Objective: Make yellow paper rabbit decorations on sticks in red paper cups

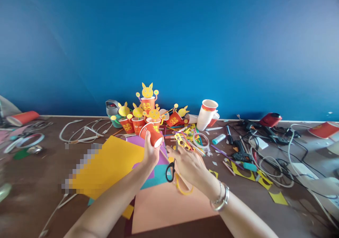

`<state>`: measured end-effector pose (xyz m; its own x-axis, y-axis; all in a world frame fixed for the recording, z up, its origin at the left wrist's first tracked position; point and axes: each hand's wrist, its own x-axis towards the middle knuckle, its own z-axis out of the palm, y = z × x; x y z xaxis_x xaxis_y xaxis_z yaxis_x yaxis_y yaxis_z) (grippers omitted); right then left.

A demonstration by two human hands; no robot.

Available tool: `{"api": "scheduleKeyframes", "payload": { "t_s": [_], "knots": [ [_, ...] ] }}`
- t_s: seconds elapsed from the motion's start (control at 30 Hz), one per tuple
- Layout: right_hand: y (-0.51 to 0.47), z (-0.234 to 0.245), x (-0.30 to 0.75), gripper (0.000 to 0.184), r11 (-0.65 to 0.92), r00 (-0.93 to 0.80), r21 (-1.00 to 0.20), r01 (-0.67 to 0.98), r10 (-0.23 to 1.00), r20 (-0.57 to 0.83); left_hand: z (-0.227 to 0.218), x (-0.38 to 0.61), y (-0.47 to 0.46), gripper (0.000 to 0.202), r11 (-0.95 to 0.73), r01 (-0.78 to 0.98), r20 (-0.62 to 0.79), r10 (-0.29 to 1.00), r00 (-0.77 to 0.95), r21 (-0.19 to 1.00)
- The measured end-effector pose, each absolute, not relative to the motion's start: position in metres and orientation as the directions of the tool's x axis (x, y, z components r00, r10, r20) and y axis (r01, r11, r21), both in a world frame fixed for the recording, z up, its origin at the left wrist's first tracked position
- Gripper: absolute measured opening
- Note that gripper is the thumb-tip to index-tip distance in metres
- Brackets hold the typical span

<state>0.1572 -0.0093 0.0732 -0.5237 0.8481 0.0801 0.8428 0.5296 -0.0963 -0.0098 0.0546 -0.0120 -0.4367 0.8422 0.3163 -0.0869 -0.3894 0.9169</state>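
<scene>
My left hand is closed around a tilted red paper cup, the thumb lying along its side. To its right, my right hand has its fingers bent around a pair of scissors; a black handle loop shows below the fingers, and the hand hides much of the rest. A thin stick lies between the two hands. Beneath the right hand are a yellow ring and a peach paper sheet. Behind the held cup stand several red cups with yellow paper animal heads.
Yellow-orange paper lies left. Stacked white cups, a tape roll and yellow scraps are behind my right hand. Further right are a glue gun and tangled cables. A blue wall bounds the table's back.
</scene>
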Motion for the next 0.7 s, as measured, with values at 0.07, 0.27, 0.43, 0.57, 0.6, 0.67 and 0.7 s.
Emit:
{"api": "scheduleKeyframes", "payload": {
  "t_s": [0.07,0.27,0.43,0.57,0.6,0.67,0.7],
  "knots": [
    [-0.002,0.073,0.168,0.056,0.503,-0.504,-0.157,0.850,0.863,0.037,-0.008,-0.014,0.052,0.063,-0.366,-0.061,0.303,0.843,-0.444,0.928],
    [0.013,0.066,0.182,0.048,0.342,-0.340,-0.090,0.935,0.940,0.028,0.010,-0.004,0.047,0.059,-0.318,-0.098,0.247,0.866,-0.434,0.943],
    [0.002,0.052,0.155,0.022,0.444,-0.441,-0.153,0.883,0.896,0.055,0.015,-0.003,0.045,0.054,-0.334,0.064,0.333,0.866,-0.374,0.940],
    [-0.003,0.039,0.140,0.017,0.423,-0.447,-0.207,0.882,0.891,-0.082,0.012,-0.008,0.045,0.050,-0.319,0.111,0.336,0.853,-0.399,0.941],
    [-0.001,0.039,0.141,0.016,0.392,-0.422,-0.239,0.888,0.902,-0.090,0.011,-0.008,0.045,0.049,-0.325,0.114,0.343,0.847,-0.406,0.939],
    [0.009,0.044,0.150,0.013,0.323,-0.377,-0.338,0.884,0.920,-0.110,0.008,-0.009,0.045,0.048,-0.351,0.122,0.369,0.833,-0.413,0.928],
    [0.015,0.049,0.157,0.011,0.286,-0.361,-0.394,0.874,0.924,-0.130,0.007,-0.008,0.045,0.049,-0.370,0.126,0.387,0.823,-0.415,0.921]
  ]
}}
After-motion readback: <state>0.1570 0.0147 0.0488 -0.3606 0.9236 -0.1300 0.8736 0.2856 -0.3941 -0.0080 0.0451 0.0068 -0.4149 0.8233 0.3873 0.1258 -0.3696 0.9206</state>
